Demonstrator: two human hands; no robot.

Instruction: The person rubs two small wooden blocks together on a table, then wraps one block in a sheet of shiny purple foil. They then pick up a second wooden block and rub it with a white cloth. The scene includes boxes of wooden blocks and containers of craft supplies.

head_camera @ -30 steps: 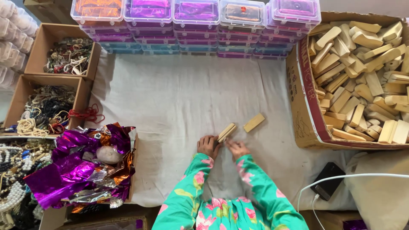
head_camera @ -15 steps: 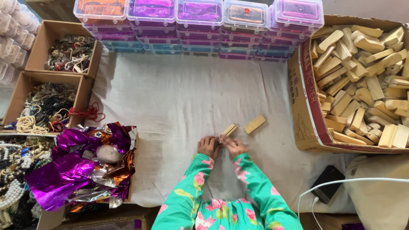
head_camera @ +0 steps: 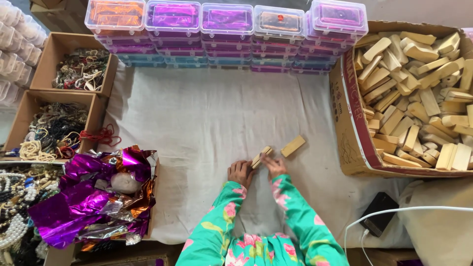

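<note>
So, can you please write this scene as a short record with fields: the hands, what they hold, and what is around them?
Left hand: left hand on the white cloth, touching the held wooden block
Right hand: right hand also on that block
Loose block: second wooden block lying apart, to the right
Right side: cardboard box full of wooden blocks
Far edge: row of stacked clear plastic cases
Left side: boxes of beads and purple foil
Near right: black phone with white cable

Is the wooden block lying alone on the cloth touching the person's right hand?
Apart. The head view shows bare white cloth between the lone wooden block and the right hand.
</note>
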